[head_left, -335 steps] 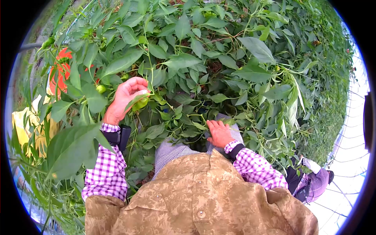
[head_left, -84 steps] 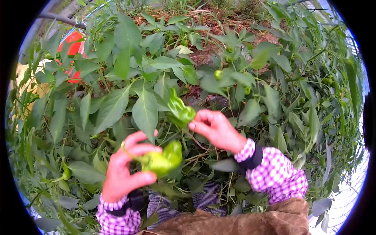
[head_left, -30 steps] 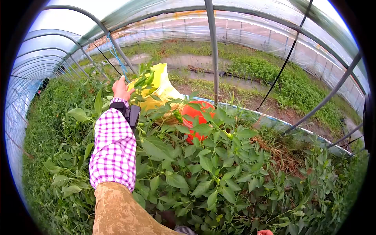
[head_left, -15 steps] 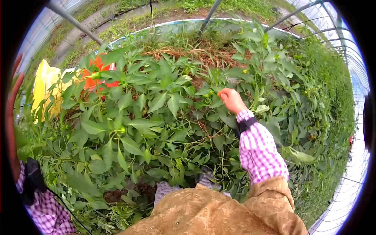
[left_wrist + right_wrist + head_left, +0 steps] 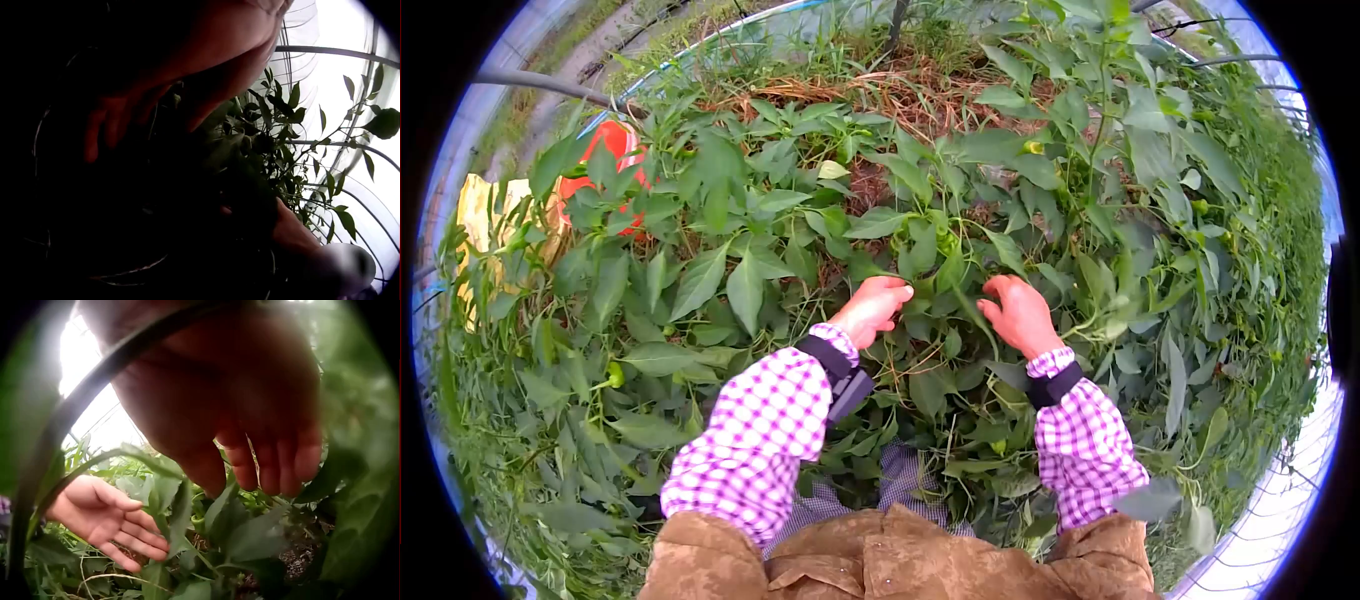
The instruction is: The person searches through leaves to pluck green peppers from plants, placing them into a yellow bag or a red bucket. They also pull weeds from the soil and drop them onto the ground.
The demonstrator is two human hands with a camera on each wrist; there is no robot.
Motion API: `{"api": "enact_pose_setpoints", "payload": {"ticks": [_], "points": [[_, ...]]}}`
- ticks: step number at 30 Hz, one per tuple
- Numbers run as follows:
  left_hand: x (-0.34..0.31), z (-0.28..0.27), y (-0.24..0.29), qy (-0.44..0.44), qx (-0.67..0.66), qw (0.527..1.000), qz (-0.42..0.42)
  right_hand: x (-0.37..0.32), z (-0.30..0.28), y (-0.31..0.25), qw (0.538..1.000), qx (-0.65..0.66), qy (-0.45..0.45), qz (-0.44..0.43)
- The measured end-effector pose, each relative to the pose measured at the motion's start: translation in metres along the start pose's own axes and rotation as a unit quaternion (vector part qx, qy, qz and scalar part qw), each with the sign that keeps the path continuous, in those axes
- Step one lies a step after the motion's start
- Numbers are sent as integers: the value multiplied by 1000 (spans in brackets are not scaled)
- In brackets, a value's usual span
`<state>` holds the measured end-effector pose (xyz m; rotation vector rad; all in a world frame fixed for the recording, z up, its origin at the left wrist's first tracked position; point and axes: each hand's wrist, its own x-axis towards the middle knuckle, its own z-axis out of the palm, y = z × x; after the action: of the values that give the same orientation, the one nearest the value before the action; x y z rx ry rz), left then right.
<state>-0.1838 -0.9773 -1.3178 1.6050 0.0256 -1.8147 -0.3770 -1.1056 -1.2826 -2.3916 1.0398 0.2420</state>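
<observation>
Both hands are in among the leaves of a pepper plant (image 5: 920,245), a short gap apart. My left hand (image 5: 875,308) reaches in from the left; in the right wrist view that left hand (image 5: 119,522) shows its palm, with fingers extended beside a leaf. My right hand (image 5: 1020,315) is on the other side of the leaves. Its fingers (image 5: 269,459) hang loosely bent over the foliage in the right wrist view, with nothing held. A green pepper (image 5: 947,242) shows partly behind leaves just beyond the hands. The left wrist view is mostly dark.
A red bucket (image 5: 612,150) and a yellow bag (image 5: 485,215) stand at the left behind foliage. Another small green pepper (image 5: 615,375) hangs at the left. Dry straw (image 5: 920,90) lies beyond the plants, and a grey tunnel pole (image 5: 550,85) crosses the upper left.
Earlier my left hand held a green pepper, then stretched out to the yellow bag. Since then it has come back to the plant, and my right hand has drawn nearer to my body.
</observation>
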Motion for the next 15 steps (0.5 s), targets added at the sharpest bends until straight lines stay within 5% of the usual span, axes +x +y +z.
{"api": "enact_pose_setpoints", "payload": {"ticks": [6, 15], "points": [[34, 18, -24, -52, -229, 971, 41, 12, 2, 16, 996, 83, 26, 3], [-16, 57, -70, -30, -42, 964, 261, 24, -35, -31, 897, 391, 187, 83]]}}
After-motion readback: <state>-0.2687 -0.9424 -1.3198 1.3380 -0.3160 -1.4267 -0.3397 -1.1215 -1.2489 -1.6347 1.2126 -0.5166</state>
